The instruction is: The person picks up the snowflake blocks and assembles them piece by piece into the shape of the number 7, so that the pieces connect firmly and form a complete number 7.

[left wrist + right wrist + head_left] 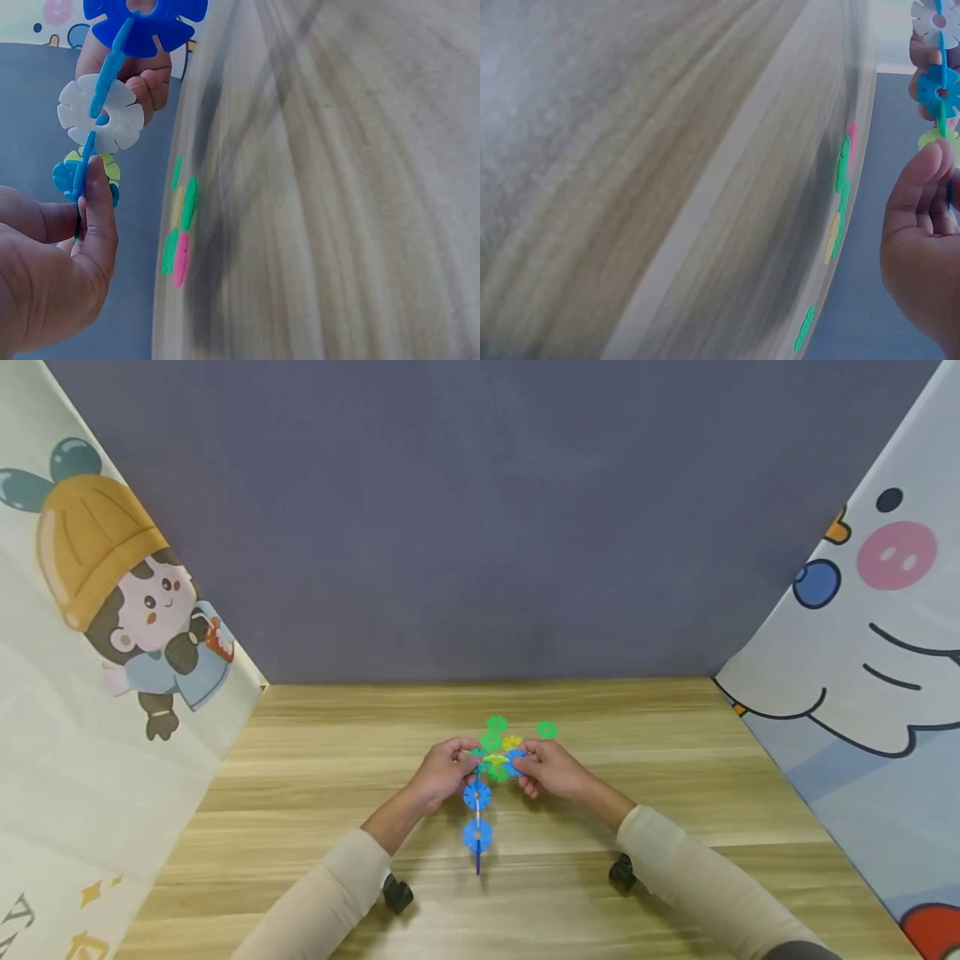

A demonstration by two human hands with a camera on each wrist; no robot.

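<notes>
Head view: both hands met above the wooden table point(315, 777), holding a chain of interlocking snowflake discs point(477, 814) between them. The left hand point(442, 772) pinched the chain's far end from one side and the right hand point(551, 770) pinched it from the other, fingers curled round the plastic. The step in hand looked like slotting another disc onto that far end; the next move would call for lining up notch with notch and pressing squarely, without twisting the joints already made. From the hands the chain ran back toward the person: two blue discs joined edge-on by thinner pieces. Just beyond the chain lay loose discs point(546, 730), green and yellow, flat on the table.

Left wrist view: the left hand's thumb point(96, 217) and fingers clamped a light blue disc point(75, 178) at the near end of the chain. Past it came a white disc point(101, 114), then a dark blue disc point(146, 22), which the other hand's fingers point(150, 82) gripped. The loose pieces, green, yellow and pink, lay beside the chain on the table.

Right wrist view: the right hand's thumb point(919, 180) pressed against the chain, closed on it; a blue disc point(939, 86) and a white one showed beyond it.
</notes>
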